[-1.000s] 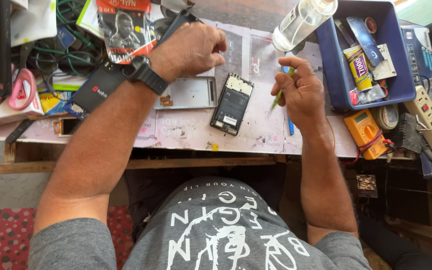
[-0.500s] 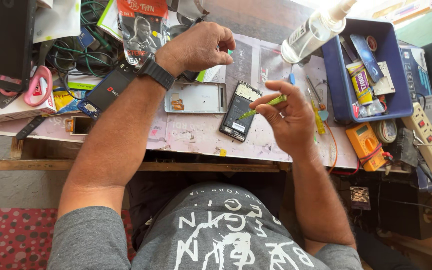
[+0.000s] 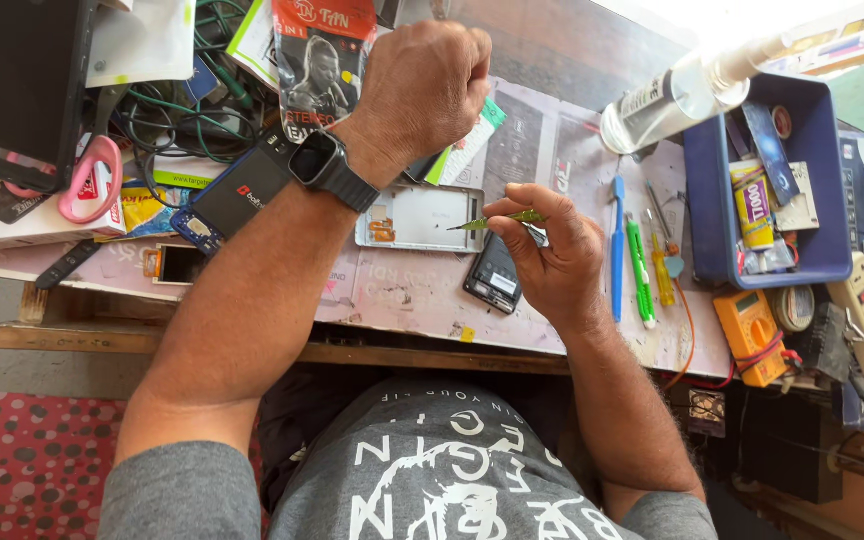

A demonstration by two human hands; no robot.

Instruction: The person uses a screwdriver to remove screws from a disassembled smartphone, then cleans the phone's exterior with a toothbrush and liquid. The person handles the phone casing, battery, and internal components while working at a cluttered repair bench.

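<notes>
Right hand (image 3: 550, 262) has its grip pinched together on a pair of green tweezers (image 3: 497, 220), tips pointing left and hovering just over the edge of the white phone back panel (image 3: 422, 217) lying flat on the desk (image 3: 422, 295). Just under that hand sits a dark phone body (image 3: 495, 278), partly hidden by the fingers. Left hand (image 3: 425, 92), smartwatch (image 3: 324, 165) on the wrist, is balled into a fist above the panel; can't tell if its grip has anything in it. A blue tray (image 3: 709, 215) of bits sits off to the right, with a yellow multimeter (image 3: 749, 335) near it.
</notes>
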